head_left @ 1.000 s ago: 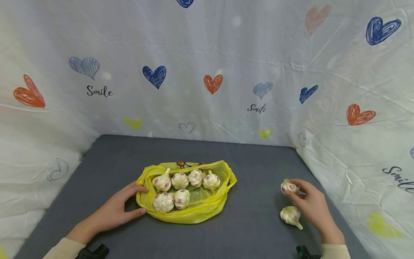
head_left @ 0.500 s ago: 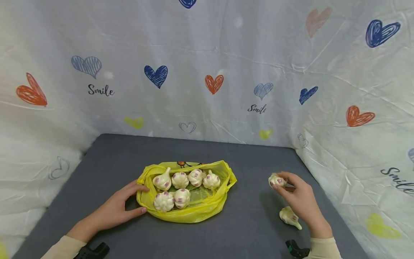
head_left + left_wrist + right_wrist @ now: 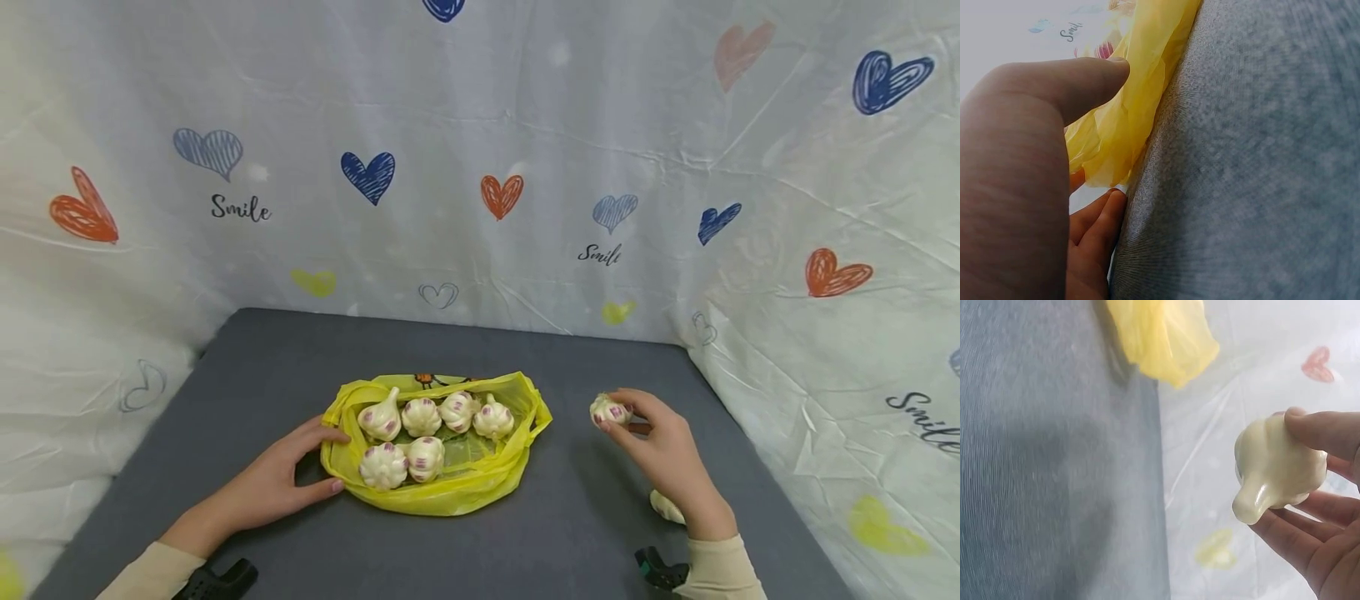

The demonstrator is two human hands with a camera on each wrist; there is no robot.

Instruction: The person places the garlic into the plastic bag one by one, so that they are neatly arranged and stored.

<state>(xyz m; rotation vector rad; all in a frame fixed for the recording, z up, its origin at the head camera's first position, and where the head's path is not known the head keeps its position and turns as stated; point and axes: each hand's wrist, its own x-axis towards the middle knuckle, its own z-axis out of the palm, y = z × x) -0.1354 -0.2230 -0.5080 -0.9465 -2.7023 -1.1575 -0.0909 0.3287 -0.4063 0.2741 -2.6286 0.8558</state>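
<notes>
My right hand (image 3: 663, 454) pinches a garlic bulb (image 3: 609, 410) between thumb and fingers, above the table to the right of the bag. In the right wrist view the glossy bulb (image 3: 1275, 459) has its stem pointing down and left. A yellow plastic bag (image 3: 468, 500) lies with its mouth open, holding several garlic bulbs (image 3: 384, 465) with purple marks. My left hand (image 3: 281, 479) holds the bag's left end, thumb at the near side and index finger at the rim. The left wrist view shows that thumb against the bag (image 3: 1141, 94); the other fingers are partly hidden.
Another garlic bulb (image 3: 666, 507) lies on the dark grey table (image 3: 480, 554), mostly hidden behind my right wrist. White sheeting (image 3: 420, 100) printed with hearts and "Smile" hangs behind the table and along its sides.
My right hand has carried its garlic bulb leftward and slightly up towards the bag, its wrist now covering most of the loose bulb. My left hand has kept its place on the bag.
</notes>
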